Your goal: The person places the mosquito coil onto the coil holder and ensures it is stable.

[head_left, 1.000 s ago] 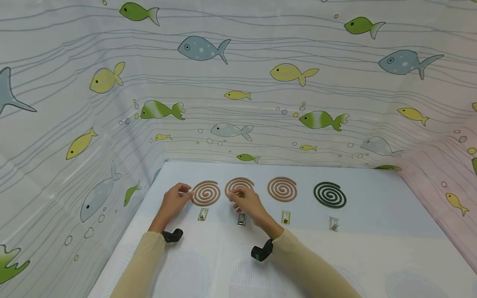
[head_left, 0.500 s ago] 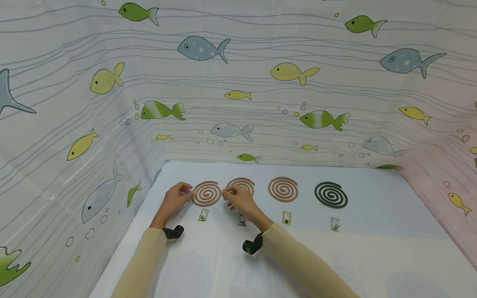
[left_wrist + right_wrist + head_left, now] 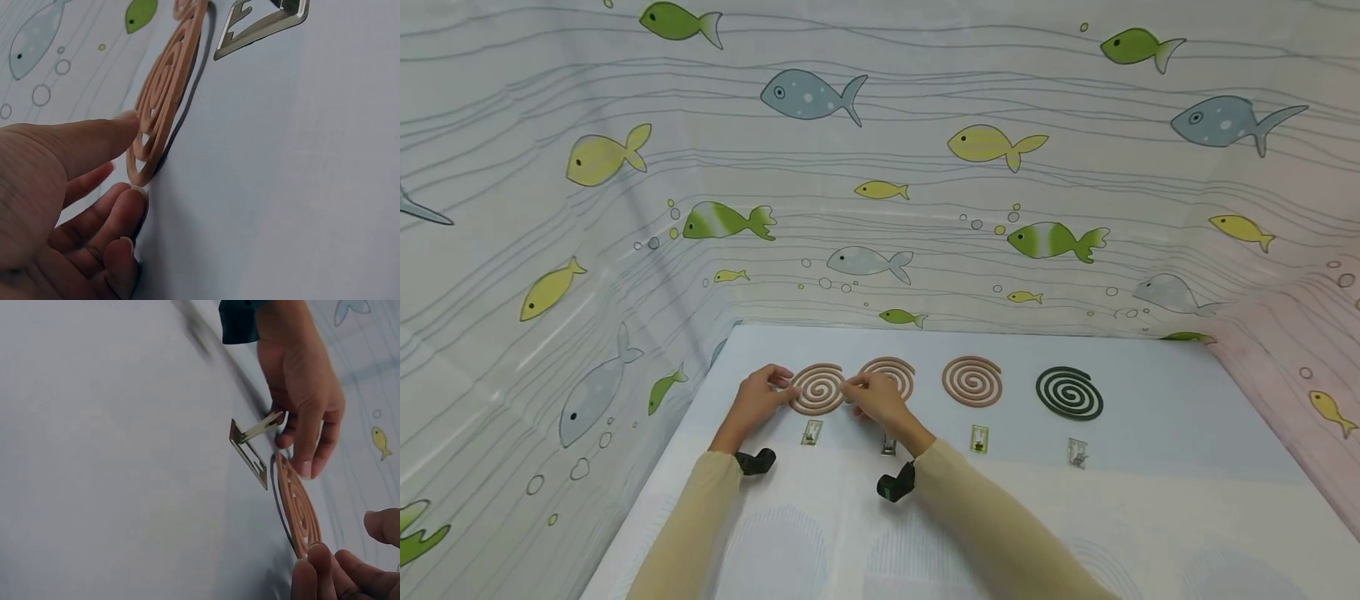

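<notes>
A brown mosquito coil (image 3: 817, 389) lies leftmost in a row, with a hand at either side. My left hand (image 3: 758, 400) pinches its left edge, the thumb (image 3: 106, 140) above and curled fingers at the rim. The coil looks slightly raised over its shadow in the left wrist view. At the opposite edge, my right hand (image 3: 882, 402) touches the rim with its fingertips (image 3: 317, 555), while the thumb (image 3: 382, 526) stands apart from it. A small metal coil stand (image 3: 811, 432), its prong bent up, sits just in front of this coil.
A second brown coil (image 3: 901, 367) is partly hidden by my right hand. Farther right lie a third brown coil (image 3: 972, 382) and a dark green coil (image 3: 1069, 393). Metal stands (image 3: 979, 438) lie before them. Fish-patterned sheeting (image 3: 880, 217) encloses the table.
My right hand has moved left from over the second coil to the first coil's right edge. My left hand has stayed at the left edge of that coil.
</notes>
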Motion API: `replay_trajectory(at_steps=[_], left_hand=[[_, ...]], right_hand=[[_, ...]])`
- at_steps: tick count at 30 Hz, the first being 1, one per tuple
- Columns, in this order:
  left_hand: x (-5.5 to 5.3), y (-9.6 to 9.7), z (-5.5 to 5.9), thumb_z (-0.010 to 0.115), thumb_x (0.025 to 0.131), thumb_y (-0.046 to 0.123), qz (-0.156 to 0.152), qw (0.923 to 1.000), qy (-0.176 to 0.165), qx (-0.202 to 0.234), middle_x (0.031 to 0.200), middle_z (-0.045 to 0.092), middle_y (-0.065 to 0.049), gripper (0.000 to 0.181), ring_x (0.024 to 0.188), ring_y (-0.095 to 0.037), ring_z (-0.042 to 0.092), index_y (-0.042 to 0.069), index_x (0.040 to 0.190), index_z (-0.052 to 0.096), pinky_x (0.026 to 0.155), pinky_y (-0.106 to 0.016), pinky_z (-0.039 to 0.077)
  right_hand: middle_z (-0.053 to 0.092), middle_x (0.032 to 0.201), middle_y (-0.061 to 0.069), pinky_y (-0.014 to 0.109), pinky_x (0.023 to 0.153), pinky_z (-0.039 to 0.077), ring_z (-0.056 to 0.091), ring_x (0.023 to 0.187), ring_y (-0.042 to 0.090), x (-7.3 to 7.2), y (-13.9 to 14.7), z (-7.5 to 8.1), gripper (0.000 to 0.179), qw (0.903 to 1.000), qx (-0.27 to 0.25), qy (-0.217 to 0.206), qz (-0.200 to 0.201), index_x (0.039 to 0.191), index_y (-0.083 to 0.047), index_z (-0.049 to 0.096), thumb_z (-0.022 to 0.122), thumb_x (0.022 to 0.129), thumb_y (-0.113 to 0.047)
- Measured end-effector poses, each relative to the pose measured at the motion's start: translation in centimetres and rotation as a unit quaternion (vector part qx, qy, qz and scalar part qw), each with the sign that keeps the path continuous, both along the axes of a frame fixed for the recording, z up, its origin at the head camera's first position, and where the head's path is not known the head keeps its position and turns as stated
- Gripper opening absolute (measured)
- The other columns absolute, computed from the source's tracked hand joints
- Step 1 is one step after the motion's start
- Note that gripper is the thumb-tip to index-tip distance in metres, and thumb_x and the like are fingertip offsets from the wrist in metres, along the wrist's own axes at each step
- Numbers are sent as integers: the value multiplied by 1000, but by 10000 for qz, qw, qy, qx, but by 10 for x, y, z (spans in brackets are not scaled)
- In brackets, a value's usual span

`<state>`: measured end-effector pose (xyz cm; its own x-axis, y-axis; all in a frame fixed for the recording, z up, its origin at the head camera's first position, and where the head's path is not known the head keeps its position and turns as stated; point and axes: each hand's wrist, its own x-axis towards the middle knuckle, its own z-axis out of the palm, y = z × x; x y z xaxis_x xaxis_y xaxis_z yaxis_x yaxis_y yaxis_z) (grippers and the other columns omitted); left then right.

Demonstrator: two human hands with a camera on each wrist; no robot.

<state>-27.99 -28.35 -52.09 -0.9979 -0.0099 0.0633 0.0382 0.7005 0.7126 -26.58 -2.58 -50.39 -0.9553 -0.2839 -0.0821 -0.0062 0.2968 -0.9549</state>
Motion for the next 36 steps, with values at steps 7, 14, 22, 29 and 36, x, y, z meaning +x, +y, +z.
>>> replay_trajectory(at_steps=[7, 14, 22, 29, 36], left_hand=[[-4, -1, -3, 83, 89, 31, -63, 9998, -97, -132, 115, 67, -16, 49, 98, -28, 61, 3, 125, 65, 87, -46, 48], [-11, -1, -5, 83, 89, 34, -66, 9992, -106, -380, 116, 67, -15, 50, 94, -27, 60, 5, 126, 66, 85, -45, 47], [-11, -1, -6, 83, 88, 37, -68, 9993, -166, -330, 118, 68, -17, 53, 109, -35, 61, 3, 127, 67, 96, -53, 46], [-10, -2, -7, 84, 88, 37, -50, 9993, -203, -306, 119, 68, -18, 55, 112, -36, 61, 3, 127, 67, 99, -53, 45], [-9, -2, -9, 86, 86, 37, -48, 9989, -227, -411, 116, 68, -16, 57, 103, -32, 61, 3, 128, 67, 91, -50, 46]], right_hand=[[73, 98, 15, 33, 58, 54, 66, 70, 26, -4, -8, -7, 35, 9999, 101, -55, 92, 123, 0, 70, 66, 102, -27], [75, 93, 13, 34, 60, 54, 66, 66, 23, -5, -13, -5, 34, 9985, 455, 146, 252, 123, 1, 70, 66, 103, -26], [75, 92, 13, 31, 54, 54, 65, 61, 21, -6, -13, -7, 44, 9987, 477, 56, 170, 135, 6, 62, 66, 102, -23], [76, 92, 13, 28, 52, 54, 63, 58, 17, -8, -13, -11, 45, 9992, 353, -193, 75, 136, 7, 60, 67, 102, -22], [76, 93, 15, 29, 54, 53, 63, 58, 16, -6, -12, -9, 47, 9991, 172, -360, 163, 140, 7, 57, 66, 101, -19]])
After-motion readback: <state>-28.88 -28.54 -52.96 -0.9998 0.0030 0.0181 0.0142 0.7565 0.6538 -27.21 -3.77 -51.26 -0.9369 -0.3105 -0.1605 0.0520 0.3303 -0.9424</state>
